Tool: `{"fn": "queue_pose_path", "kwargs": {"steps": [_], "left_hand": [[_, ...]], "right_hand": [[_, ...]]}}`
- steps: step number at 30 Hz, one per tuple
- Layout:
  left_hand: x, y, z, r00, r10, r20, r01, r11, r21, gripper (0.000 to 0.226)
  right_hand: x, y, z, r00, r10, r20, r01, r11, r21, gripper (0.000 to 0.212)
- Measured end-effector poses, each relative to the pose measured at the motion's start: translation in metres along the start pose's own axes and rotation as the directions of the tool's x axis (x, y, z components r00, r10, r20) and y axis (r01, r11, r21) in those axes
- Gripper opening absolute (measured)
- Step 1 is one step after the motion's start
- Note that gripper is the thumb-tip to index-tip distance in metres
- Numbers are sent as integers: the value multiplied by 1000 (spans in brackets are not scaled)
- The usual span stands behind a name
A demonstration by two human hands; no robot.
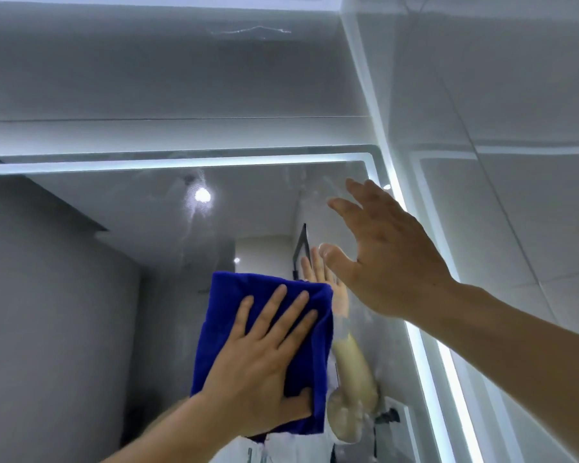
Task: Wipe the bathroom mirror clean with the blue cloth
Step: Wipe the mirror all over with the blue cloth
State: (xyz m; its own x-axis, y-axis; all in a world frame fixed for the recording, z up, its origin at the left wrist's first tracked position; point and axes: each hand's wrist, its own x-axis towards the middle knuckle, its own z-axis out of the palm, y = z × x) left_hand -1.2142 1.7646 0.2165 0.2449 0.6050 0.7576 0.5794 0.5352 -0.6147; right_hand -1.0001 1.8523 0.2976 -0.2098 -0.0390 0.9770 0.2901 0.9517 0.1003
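The bathroom mirror [121, 248] fills the lower left, framed by a lit white strip along its top and right edges. A folded blue cloth [228, 305] lies flat against the glass near the mirror's upper right part. My left hand [264, 359] presses on the cloth with fingers spread and the thumb hooked over its lower right edge. My right hand [378, 252] is raised in front of the mirror's top right corner, fingers apart, holding nothing. Faint smears show on the glass near that corner. The reflection of an arm shows between the hands.
A glossy grey tiled wall [502, 105] stands to the right of the mirror. A grey panel [181, 78] runs above it. The lit strip [448, 379] glows down the mirror's right edge. A ceiling light [202, 194] shines in the reflection.
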Motion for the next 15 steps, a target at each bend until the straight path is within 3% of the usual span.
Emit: {"fn": "queue_pose_path", "kwargs": {"steps": [5,10,15], "left_hand": [[72,-57,-11,981,-189,-45,190,982,12,90],[161,-102,-24,987,-158,-29,159,986,44,91],[220,-101,-38,981,-196,7,196,981,9,100]], "right_hand": [[-3,12,6,997,65,-51,-63,997,34,60],[-3,19,15,991,88,-99,-83,995,51,58],[2,29,4,978,104,-182,-97,994,45,51]]}}
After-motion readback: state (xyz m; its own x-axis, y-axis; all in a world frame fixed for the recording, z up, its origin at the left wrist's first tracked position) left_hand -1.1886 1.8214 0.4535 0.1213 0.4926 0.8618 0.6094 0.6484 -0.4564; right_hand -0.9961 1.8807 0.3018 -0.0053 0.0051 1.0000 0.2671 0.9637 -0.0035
